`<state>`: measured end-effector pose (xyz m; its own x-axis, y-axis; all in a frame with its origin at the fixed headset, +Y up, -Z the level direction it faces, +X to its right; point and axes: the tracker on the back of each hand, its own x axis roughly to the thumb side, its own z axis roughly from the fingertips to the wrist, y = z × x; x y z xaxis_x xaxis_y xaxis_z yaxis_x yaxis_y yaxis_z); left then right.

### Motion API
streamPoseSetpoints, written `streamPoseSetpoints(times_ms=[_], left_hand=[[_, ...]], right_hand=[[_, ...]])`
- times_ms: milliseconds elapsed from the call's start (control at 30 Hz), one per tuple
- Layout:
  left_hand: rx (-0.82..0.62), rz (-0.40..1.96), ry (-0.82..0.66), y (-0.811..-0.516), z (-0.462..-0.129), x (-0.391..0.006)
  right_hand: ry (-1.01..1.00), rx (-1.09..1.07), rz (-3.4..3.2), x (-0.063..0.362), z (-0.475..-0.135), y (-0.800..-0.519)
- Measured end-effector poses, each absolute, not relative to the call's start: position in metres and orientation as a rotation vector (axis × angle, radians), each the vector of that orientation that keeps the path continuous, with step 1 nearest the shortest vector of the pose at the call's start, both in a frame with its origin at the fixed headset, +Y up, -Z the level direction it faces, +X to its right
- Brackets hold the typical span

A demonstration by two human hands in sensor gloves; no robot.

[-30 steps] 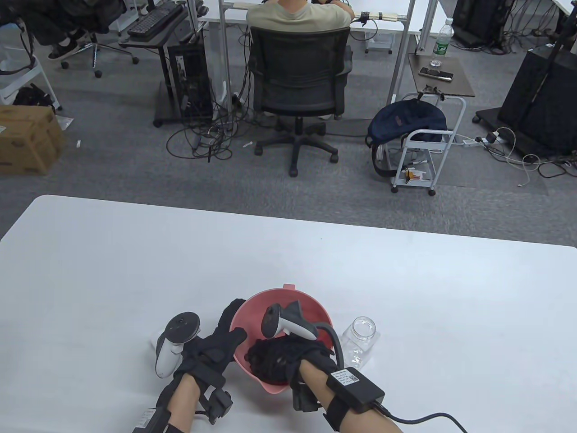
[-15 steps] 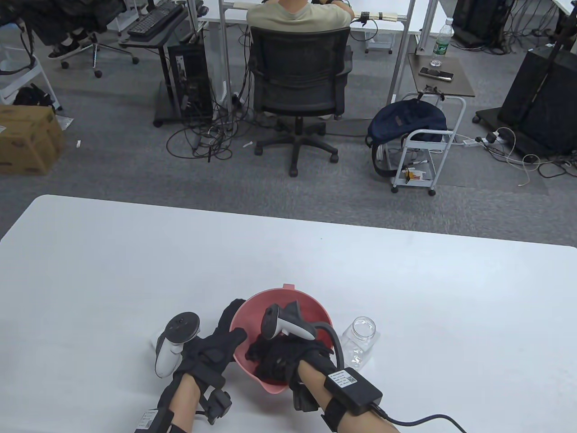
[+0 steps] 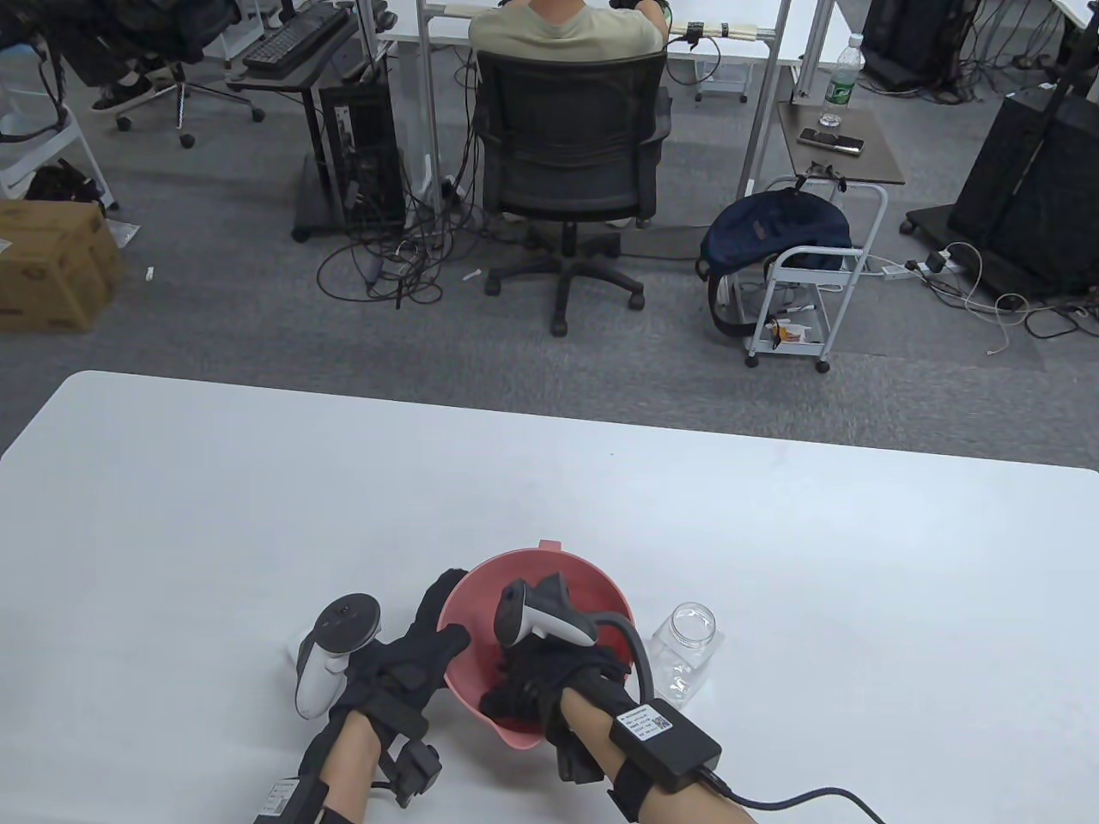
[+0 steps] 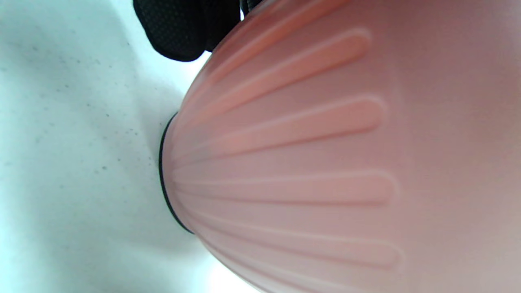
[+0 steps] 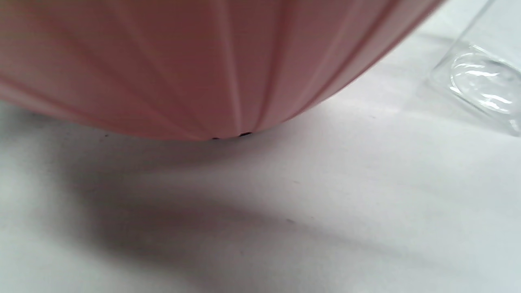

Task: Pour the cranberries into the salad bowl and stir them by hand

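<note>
Room: office floor with grey carpet beyond the white table point(image 3: 258, 515); a person point(image 3: 567, 26) sits on a black mesh chair point(image 3: 571, 146) facing away, with a rolling cart point(image 3: 811, 283) and a dark backpack point(image 3: 773, 232) to one side.
Salad bowl: pink ribbed salad bowl point(image 3: 592, 592) stands on the table between the two forearms, its small spout on the far rim; the left wrist view shows its ribbed wall point(image 4: 325, 154) and a dark ring at its base.
Left hand: left hand point(image 3: 403, 661) lies against the outer wall of the bowl, fingers point(image 3: 442, 592) stretched along its far-left side and the thumb over the near rim; it steadies the bowl, with fingers that look more straight than curled.
Right hand: right hand point(image 3: 537, 682) is down inside the bowl, reaching in over the near rim, its white tracker point(image 3: 537, 614) sticking up above it; the fingers are buried in the bowl, so I cannot tell how they are bent or whether they hold anything.
Cranberries: not clearly visible; the glove covers the bottom of the bowl.
Jar: clear glass jar point(image 3: 683, 644) stands just to the right of the right hand, near the bowl but apart from it, mouth open and looking empty; its base shows at the corner of the right wrist view point(image 5: 480, 81).
</note>
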<state>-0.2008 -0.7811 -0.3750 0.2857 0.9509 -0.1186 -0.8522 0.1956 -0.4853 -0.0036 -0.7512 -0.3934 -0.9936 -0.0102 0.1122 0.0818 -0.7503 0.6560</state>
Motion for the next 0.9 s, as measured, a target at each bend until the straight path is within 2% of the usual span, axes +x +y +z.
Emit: streamPoseSetpoints(times_ms=[300,600,900], left_hand=[[-0.515,1.277,-0.229,-0.7813,-0.3751,-0.2007],[-0.518,1.274,-0.231,-0.7814,-0.3752,-0.201],[-0.529,1.268,-0.243,-0.7811,-0.3761,-0.2013]], right_hand=[[-1.064,-0.151,-2.936,-0.0026,-0.394,-0.7508],[-0.992,-0.045,-2.894,-0.0007,-0.3926,-0.7468],[-1.01,-0.112,-2.857,-0.0034,-0.3931,-0.7479]])
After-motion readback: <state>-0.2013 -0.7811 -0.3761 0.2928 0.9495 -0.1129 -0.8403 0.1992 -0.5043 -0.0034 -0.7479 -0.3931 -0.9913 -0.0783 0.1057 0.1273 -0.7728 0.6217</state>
